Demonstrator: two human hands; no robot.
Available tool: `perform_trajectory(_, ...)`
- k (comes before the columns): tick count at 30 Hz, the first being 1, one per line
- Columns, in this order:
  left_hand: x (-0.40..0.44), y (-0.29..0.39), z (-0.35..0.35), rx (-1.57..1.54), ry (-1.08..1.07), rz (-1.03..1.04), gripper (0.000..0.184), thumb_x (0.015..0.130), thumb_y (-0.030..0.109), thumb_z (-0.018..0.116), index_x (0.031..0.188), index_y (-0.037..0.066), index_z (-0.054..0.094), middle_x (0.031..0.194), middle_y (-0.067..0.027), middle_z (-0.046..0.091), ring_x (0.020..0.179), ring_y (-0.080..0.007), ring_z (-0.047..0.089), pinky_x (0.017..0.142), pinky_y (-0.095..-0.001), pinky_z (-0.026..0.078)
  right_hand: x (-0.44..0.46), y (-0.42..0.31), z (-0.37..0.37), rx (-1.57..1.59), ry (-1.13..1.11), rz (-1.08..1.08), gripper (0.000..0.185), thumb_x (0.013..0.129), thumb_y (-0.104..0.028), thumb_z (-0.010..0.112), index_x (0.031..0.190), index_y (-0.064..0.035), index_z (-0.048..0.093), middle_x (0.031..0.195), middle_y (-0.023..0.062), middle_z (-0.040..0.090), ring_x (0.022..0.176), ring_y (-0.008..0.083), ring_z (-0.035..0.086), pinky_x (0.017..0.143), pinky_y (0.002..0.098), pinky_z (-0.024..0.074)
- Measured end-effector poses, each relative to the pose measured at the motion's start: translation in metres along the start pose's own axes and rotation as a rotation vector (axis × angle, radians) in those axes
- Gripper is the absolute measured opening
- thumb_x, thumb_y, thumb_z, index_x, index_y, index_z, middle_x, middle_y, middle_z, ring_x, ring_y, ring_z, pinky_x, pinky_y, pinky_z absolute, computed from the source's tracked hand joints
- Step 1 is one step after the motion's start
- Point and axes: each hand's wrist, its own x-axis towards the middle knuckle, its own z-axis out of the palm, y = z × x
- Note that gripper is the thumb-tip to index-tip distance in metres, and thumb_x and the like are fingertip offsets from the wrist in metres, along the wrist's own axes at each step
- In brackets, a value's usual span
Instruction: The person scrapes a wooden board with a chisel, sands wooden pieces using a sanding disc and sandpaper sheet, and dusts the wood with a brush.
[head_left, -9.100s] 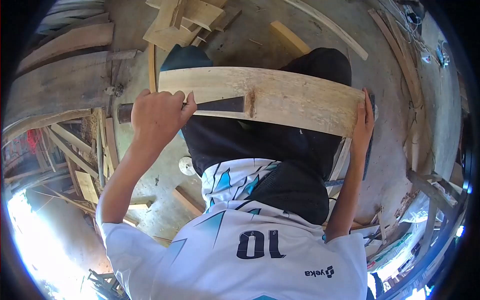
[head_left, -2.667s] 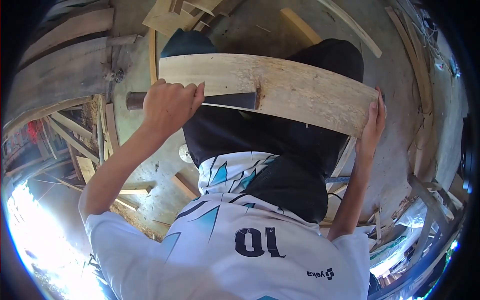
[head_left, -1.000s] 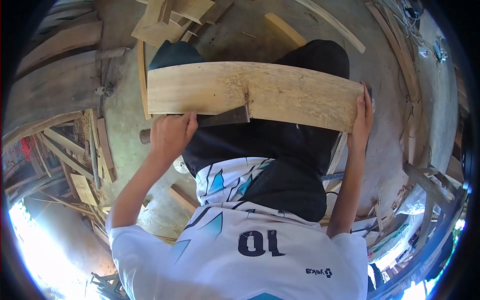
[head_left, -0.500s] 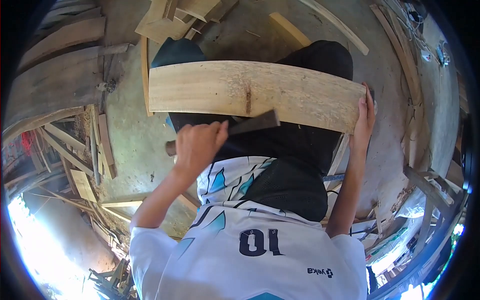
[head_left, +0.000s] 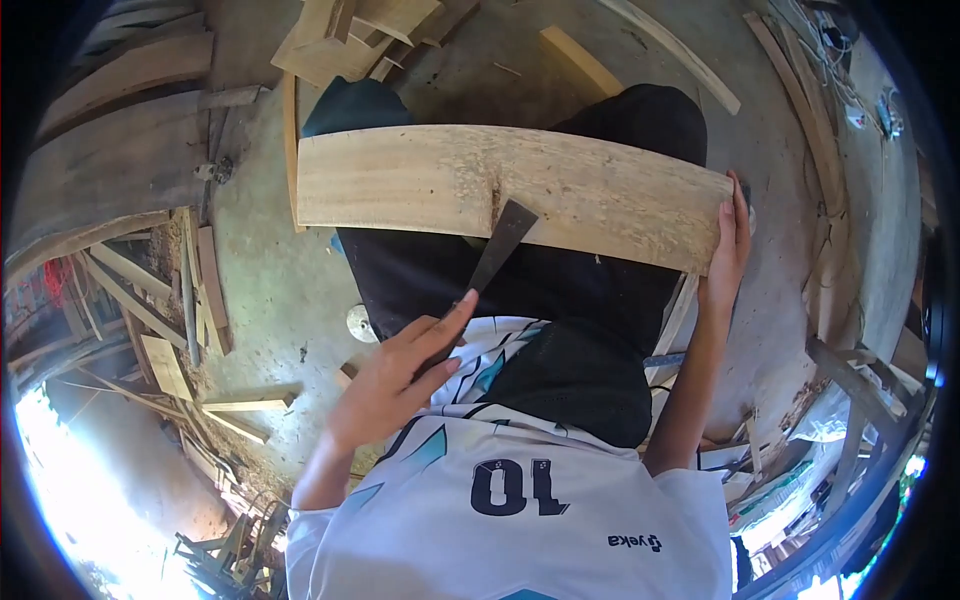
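Note:
A long pale wooden board (head_left: 600,190) lies across my knees, with a dark knot mark near its middle. My left hand (head_left: 400,375) is wrapped round the handle of a flat dark chisel-like blade (head_left: 500,250). The blade slants up and to the right, its wide end over the board's near edge beside the knot. The handle is mostly hidden by my fingers. At the board's right end, my right hand (head_left: 728,245) grips the edge, fingers on the end and upper face.
Wood offcuts (head_left: 360,40) are piled on the floor beyond my knees. A short plank (head_left: 580,62) and a long strip (head_left: 680,55) lie farther right. Large boards (head_left: 120,160) stand at the left, above scattered sticks (head_left: 140,275). Cables (head_left: 825,35) hang at the upper right.
My left hand has moved down and toward my body, swinging the blade from nearly level along the board's near edge to a steep slant. My right hand still holds the board's right end.

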Motion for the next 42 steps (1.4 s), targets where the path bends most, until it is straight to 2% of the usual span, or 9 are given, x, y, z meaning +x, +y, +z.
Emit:
perform_trajectory(2,0.007,0.018,0.009,0.053,0.031,-0.061,0.061,0.098,0.004,0.055,0.156,0.015,0.039,0.087,-0.0173,0.050,0.075,-0.0323,0.052,0.072,-0.0375,0.046,-0.002,-0.003,0.001,-0.024,0.004,-0.009,0.048,0.105,-0.033,0.052,0.146,-0.0074,0.054,0.147,0.0121,0.053,0.134,0.0216,0.050,0.113,0.0315,0.0361)
perform_trajectory(9,0.067,0.025,0.031,-0.177,0.145,-0.004,0.060,0.101,0.002,0.054,0.157,0.016,0.038,0.084,-0.0033,0.051,0.056,-0.0068,0.045,0.055,-0.0233,0.043,-0.006,-0.007,0.002,-0.060,0.024,-0.003,0.046,0.105,-0.033,0.053,0.145,-0.0089,0.055,0.145,0.0119,0.055,0.131,0.0218,0.052,0.111,0.0325,0.0372)
perform_trajectory(14,0.037,0.016,0.034,-0.165,0.133,-0.030,0.064,0.095,-0.001,0.056,0.155,0.012,0.040,0.085,-0.0127,0.051,0.071,-0.0226,0.050,0.072,-0.0340,0.043,-0.001,0.000,-0.003,-0.147,0.020,-0.071,0.047,0.105,-0.031,0.053,0.145,-0.0072,0.054,0.147,0.0126,0.053,0.133,0.0231,0.050,0.113,0.0354,0.0353)
perform_trajectory(19,0.007,0.023,0.031,-0.567,-0.025,0.030,0.083,0.082,-0.012,0.053,0.159,0.014,0.034,0.126,-0.0097,0.054,0.093,-0.0144,0.058,0.083,-0.0250,0.045,-0.015,-0.041,0.005,-0.964,0.167,-0.621,0.050,0.100,-0.026,0.058,0.148,-0.0105,0.051,0.144,0.0143,0.056,0.135,0.0314,0.050,0.116,0.0439,0.0318)
perform_trajectory(25,0.036,0.035,0.036,-0.771,0.034,0.054,0.063,0.081,-0.006,0.058,0.140,0.005,0.038,0.105,-0.0092,0.051,0.087,-0.0144,0.056,0.074,-0.0271,0.046,-0.067,-0.113,0.075,-0.737,-0.958,-0.764,0.078,0.077,-0.011,0.076,0.150,-0.0214,0.049,0.153,0.0099,0.045,0.143,0.0256,0.042,0.123,0.0555,0.0167)
perform_trajectory(31,0.000,0.027,0.014,-0.470,0.142,0.065,0.031,0.092,0.014,0.066,0.109,0.003,0.042,0.078,-0.0159,0.058,0.067,-0.0307,0.062,0.060,-0.0369,0.046,-0.064,-0.117,0.134,-0.611,-1.298,-0.939,0.035,0.060,-0.008,0.080,0.090,-0.0101,0.062,0.085,0.0059,0.061,0.091,0.0266,0.063,0.094,0.0433,0.0446)
perform_trajectory(34,-0.010,-0.042,0.017,-0.433,0.639,0.228,0.022,0.096,0.020,0.065,0.100,-0.001,0.058,0.082,-0.0109,0.065,0.071,-0.0181,0.066,0.061,-0.0317,0.050,-0.073,-0.102,0.157,-0.566,-1.348,-0.965,0.036,0.058,-0.006,0.081,0.082,-0.0089,0.055,0.080,0.0072,0.058,0.087,0.0290,0.062,0.084,0.0423,0.0436)
perform_trajectory(38,-0.030,-0.179,-0.013,-0.230,1.175,-0.344,0.026,0.100,0.028,0.061,0.100,0.003,0.061,0.089,-0.0128,0.071,0.080,-0.0222,0.070,0.063,-0.0365,0.052,-0.087,-0.104,0.172,-0.719,-1.316,-0.949,0.038,0.068,-0.009,0.082,0.093,-0.0066,0.054,0.089,0.0117,0.062,0.090,0.0325,0.062,0.084,0.0426,0.0446)
perform_trajectory(42,-0.043,-0.292,0.025,0.241,1.021,-0.818,0.041,0.098,0.045,0.060,0.111,0.006,0.056,0.103,-0.0212,0.070,0.092,-0.0413,0.069,0.071,-0.0500,0.053,-0.093,-0.108,0.175,-0.811,-1.172,-0.848,0.036,0.081,-0.015,0.078,0.103,-0.0051,0.051,0.096,0.0173,0.063,0.091,0.0370,0.064,0.083,0.0464,0.0475)
